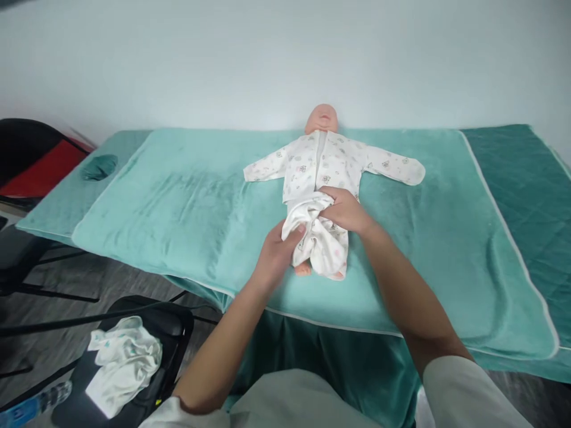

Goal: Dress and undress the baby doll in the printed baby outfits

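1. Obs. pos. (clock read from the doll's waist, 12 toward the wall): doll (322, 119) lies on its back on the green bed cover (178, 208), head at 12, feet at approx. 6.
2. Printed jacket (303, 172) is on the doll, front edges meeting loosely; sleeves lie out at approx. 10 & 2–3.
3. Printed trousers (329, 249) are bunched at the waist & upper legs. Bare foot (303, 269) shows below at 6–7; second foot partly visible at the other hem.
4. L hand (280, 249), at 7–8: pinches bunched trouser cloth, thumb on top; other fingertips hidden.
5. R hand (345, 209), at 3: grips the trouser top nr. the jacket hem, thumb uppermost. Cannot tell if fingers sit inside or behind the band.
6. Step in hand (judged): working the trouser waist w/ both hands. On or off: cannot tell from one still.
7. Next move (judged) calls for both grips kept, even pull each side, legs untwisted, jacket hem kept free. Risk: bunched cloth snags a foot.
8. Also noted: crumpled cloth (127, 362) on chair (172, 321) at 7–8; bottle (38, 405) beyond, approx. 8.
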Demonstrator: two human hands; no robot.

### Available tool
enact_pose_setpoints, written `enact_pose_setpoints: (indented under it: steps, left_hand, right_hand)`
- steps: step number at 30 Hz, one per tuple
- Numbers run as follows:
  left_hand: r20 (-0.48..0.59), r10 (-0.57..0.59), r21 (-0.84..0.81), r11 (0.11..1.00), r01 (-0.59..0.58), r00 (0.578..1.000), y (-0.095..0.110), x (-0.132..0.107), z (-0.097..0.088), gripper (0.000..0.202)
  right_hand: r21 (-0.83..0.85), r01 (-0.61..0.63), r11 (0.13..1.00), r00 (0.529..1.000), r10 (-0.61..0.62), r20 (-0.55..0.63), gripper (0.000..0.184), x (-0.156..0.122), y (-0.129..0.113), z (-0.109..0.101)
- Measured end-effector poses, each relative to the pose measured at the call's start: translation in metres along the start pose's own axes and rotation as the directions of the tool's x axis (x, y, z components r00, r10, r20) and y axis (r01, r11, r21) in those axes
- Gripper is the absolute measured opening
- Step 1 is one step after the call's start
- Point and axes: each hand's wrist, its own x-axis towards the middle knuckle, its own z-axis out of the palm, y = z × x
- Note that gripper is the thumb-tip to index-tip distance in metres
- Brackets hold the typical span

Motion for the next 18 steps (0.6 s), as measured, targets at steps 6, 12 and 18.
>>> enact_pose_setpoints:
  steps: [6, 12, 18]
  left_hand:
    - [-0.208, -0.05, 0.073, 0.995, 0.066, 0.977, -0.023, -0.072, 0.025, 0.032]
    - [-0.257, -0.136, -0.238, 0.969, 0.074, 0.957, -0.047, -0.098, 0.038, 0.03]
    - [-0.365, -0.134, -0.21, 0.976, 0.059, 0.921, -0.083, -0.101, 0.012, 0.029]
  right_hand:
    - [-0.393, 0.133, 0.91, 0.979, -0.06, 0.193, 0.015, -0.005, -0.011, -0.001]
    - [-0.546, 0.166, 0.821, 0.96, -0.008, 0.28, 0.012, -0.008, -0.016, -0.003]
    - [-0.593, 0.244, 0.767, 0.909, 0.032, 0.416, 0.006, -0.013, -0.02, -0.002]
